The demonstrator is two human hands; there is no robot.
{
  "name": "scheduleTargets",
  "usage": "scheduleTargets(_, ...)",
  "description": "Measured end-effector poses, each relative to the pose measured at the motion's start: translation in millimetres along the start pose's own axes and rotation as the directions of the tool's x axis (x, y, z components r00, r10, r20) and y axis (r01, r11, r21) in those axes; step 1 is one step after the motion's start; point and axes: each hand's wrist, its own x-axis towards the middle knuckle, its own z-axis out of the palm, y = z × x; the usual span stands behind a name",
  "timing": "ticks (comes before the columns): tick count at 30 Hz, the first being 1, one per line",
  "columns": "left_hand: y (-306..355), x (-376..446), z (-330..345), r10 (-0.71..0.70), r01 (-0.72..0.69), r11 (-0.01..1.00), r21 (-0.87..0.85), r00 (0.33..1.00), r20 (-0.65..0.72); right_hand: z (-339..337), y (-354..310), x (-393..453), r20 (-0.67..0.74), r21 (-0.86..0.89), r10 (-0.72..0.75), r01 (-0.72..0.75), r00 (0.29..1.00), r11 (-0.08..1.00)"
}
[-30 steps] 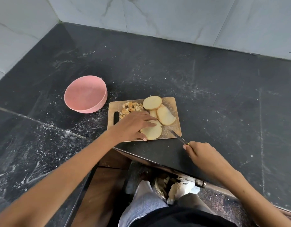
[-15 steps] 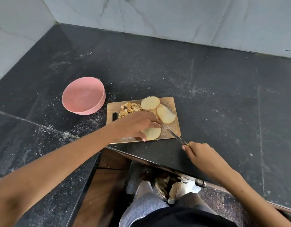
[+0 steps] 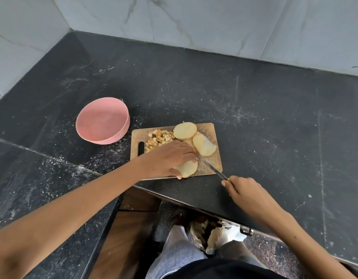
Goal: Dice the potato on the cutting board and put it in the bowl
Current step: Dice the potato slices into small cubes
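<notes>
A wooden cutting board (image 3: pixel 215 162) lies near the counter's front edge. On it are a pile of diced potato (image 3: pixel 159 137) at the back left and two potato slices (image 3: pixel 184 130) (image 3: pixel 204 146) at the back right. My left hand (image 3: pixel 168 160) holds down a third slice (image 3: pixel 187 169) at the board's front, thumb at its near edge. My right hand (image 3: pixel 248 193) grips a knife (image 3: pixel 211 168) by the handle; its blade lies across the board's front right corner, tip by my left fingers. A pink bowl (image 3: pixel 102 122) stands left of the board, with nothing in it.
The dark stone counter (image 3: pixel 254 117) is dusted with white specks and meets grey tiled walls at the back and left. Below the front edge are my knees in light jeans (image 3: pixel 174 256) and a bag of scraps (image 3: pixel 210 234).
The knife blade has slid further onto the board, toward my left fingers. My left hand stays on the front slice.
</notes>
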Motion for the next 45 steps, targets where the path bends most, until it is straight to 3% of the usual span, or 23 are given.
scheduleTargets(8,11,-9,8,-0.118,0.118,0.993,-0.005,0.991,-0.066,0,-6,8,-0.009,0.020,-0.010,0.010,1.000,1.000)
scheduleTargets(12,28,-11,15,-0.246,0.250,0.968,0.034,0.965,-0.089,2,-11,14,0.003,0.033,-0.029,0.029,1.000,0.999)
scheduleTargets(14,37,-13,20,-0.338,0.340,0.941,0.002,0.936,-0.101,4,-13,17,-0.007,0.050,-0.028,0.028,1.000,0.998)
scheduleTargets(16,45,-13,26,-0.405,0.402,0.914,-0.057,0.890,-0.212,6,-14,21,-0.036,0.071,-0.026,0.028,0.999,0.997)
scheduleTargets(21,64,-7,32,-0.617,0.587,0.787,-0.189,0.753,-0.231,4,-29,28,-0.186,0.189,-0.051,0.087,0.981,0.978)
scheduleTargets(25,63,-5,31,-0.672,0.609,0.740,-0.286,0.681,-0.290,5,-44,42,-0.281,0.196,-0.036,0.094,0.959,0.976)
scheduleTargets(32,54,-7,17,-0.654,0.604,0.756,-0.251,0.719,-0.238,9,-56,51,-0.325,0.184,-0.002,0.065,0.946,0.981)
scheduleTargets(39,35,3,9,-0.665,0.640,0.730,-0.240,0.746,-0.035,10,-55,55,-0.326,0.252,0.043,0.043,0.944,0.967)
scheduleTargets(45,38,0,12,-0.686,0.654,0.716,-0.244,0.725,-0.067,13,-54,56,-0.323,0.336,0.071,0.045,0.944,0.941)
